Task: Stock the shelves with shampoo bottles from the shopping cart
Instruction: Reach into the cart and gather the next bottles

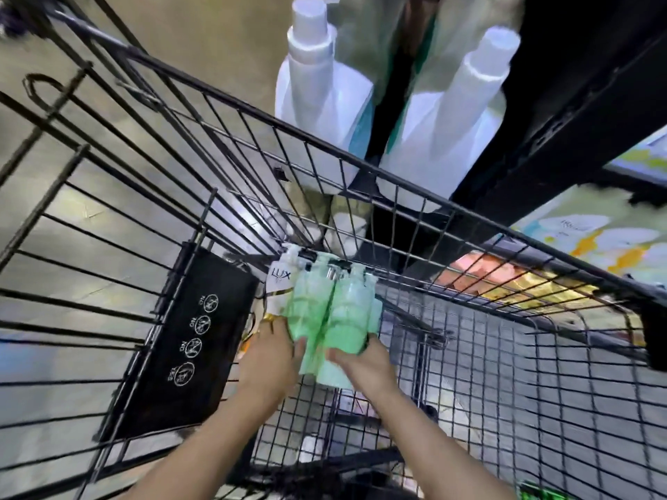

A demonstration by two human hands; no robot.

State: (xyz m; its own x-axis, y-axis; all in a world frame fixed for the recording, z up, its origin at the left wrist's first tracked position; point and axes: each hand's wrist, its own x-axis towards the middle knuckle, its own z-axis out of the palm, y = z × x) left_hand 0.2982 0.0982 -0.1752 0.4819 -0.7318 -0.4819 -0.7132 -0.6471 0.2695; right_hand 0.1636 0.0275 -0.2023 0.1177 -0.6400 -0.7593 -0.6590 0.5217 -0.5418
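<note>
Two hands, left hand [269,359] and right hand [364,364], each grip green bottles [334,319] inside the shopping cart [469,218].

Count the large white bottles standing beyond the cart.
2. One white bottle stands past the cart's far rim, left of the dark shelf post; the other white bottle stands right of it. More may be hidden behind them.

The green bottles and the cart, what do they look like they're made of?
The green bottles, gripped by the left hand and the right hand, look like translucent plastic with a soft sheen; motion blur hides detail. The cart looks like black coated metal wire, judging by its thin welded grid and matte dark finish.
</note>
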